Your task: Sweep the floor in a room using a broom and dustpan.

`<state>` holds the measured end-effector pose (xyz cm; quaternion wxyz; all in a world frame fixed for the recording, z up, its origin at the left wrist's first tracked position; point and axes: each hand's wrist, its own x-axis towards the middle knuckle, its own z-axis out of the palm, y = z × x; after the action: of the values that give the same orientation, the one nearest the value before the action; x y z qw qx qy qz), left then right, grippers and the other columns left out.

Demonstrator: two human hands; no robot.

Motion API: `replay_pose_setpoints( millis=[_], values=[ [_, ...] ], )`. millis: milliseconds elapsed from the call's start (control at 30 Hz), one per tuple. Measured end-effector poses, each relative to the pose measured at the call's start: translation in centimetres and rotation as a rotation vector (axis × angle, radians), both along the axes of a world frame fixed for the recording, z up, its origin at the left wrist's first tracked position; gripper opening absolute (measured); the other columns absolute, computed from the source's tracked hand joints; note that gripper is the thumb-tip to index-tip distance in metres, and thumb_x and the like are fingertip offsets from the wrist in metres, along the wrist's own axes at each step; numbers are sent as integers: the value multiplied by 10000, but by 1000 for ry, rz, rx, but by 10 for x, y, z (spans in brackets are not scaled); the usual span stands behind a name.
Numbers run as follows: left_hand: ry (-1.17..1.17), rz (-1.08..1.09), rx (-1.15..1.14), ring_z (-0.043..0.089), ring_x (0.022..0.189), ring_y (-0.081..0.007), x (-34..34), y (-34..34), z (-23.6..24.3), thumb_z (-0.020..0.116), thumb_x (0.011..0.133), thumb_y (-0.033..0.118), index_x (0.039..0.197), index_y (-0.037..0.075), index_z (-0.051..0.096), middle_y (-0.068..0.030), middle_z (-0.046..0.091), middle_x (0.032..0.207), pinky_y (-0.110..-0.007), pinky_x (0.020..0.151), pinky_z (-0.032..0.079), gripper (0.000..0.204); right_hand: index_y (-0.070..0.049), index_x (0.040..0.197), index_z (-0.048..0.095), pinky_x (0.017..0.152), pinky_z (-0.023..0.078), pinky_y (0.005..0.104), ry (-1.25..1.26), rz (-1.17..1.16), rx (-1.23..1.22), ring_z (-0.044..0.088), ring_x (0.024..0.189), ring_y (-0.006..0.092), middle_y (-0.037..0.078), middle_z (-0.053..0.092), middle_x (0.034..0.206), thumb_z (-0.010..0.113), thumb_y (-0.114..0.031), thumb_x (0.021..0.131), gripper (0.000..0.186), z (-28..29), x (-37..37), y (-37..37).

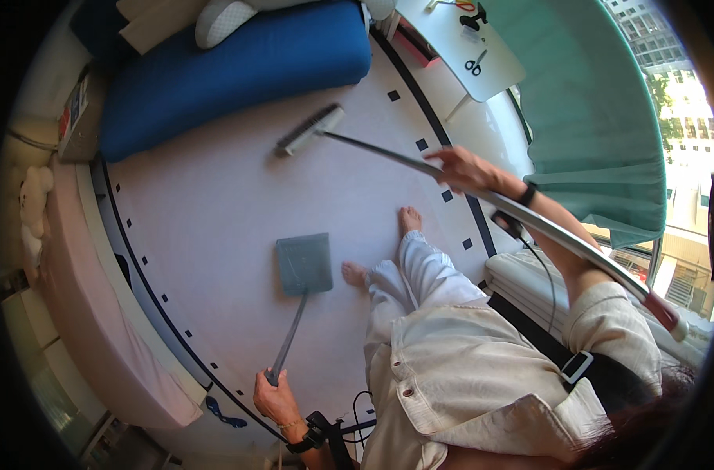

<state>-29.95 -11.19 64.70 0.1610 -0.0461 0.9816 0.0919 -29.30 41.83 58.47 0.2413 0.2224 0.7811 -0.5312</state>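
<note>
My left hand (pixel 275 399) is closed round the upper end of the thin grey handle of a long-handled dustpan (pixel 304 263). The dustpan's square grey pan rests on the floor, to the left of my bare feet. My right hand (pixel 468 169) holds a broom (pixel 392 159) by its metal pole, with some fingers stretched along it. The pole runs back along my right forearm to a red and white end near my shoulder. Its wide bristled head (pixel 310 130) is low over the floor near the blue sofa; whether it touches the floor I cannot tell.
The blue sofa (pixel 239 82) stands at the far left. A white table (pixel 459 47) with scissors (pixel 475 63) is at the far right, beside a green curtain (pixel 592 117). A pink-covered bed (pixel 99 313) lines the left side. Pale floor (pixel 208 211) with dark border tiles lies between.
</note>
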Motion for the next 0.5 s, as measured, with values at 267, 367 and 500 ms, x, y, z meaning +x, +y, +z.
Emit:
replay_pose_setpoints(
  millis=[267, 367, 500],
  values=[
    [26, 144, 45, 614, 751, -348, 34, -17, 8, 717, 679, 116, 866, -18, 598, -177, 647, 824, -401, 680, 473, 259, 26, 1213, 504, 415, 444, 259, 221, 235, 62, 563, 513, 120, 83, 601, 682, 555, -102, 803, 432, -77, -116, -10],
    [48, 160, 44, 604, 728, -350, 41, -16, 5, 716, 683, 135, 862, -20, 598, -185, 642, 802, -406, 668, 463, 264, 12, 1209, 511, 415, 448, 254, -89, 193, 4, 556, 507, 120, 73, 601, 680, 563, -129, 806, 430, -55, -68, -30],
    [54, 164, 1, 607, 734, -351, 45, -22, -6, 729, 668, 131, 845, -19, 592, -181, 641, 801, -404, 667, 464, 269, 20, 1286, 453, 420, 435, 250, -175, 157, 0, 547, 501, 122, 86, 595, 664, 599, -107, 740, 579, 12, -12, -42]
  ],
)
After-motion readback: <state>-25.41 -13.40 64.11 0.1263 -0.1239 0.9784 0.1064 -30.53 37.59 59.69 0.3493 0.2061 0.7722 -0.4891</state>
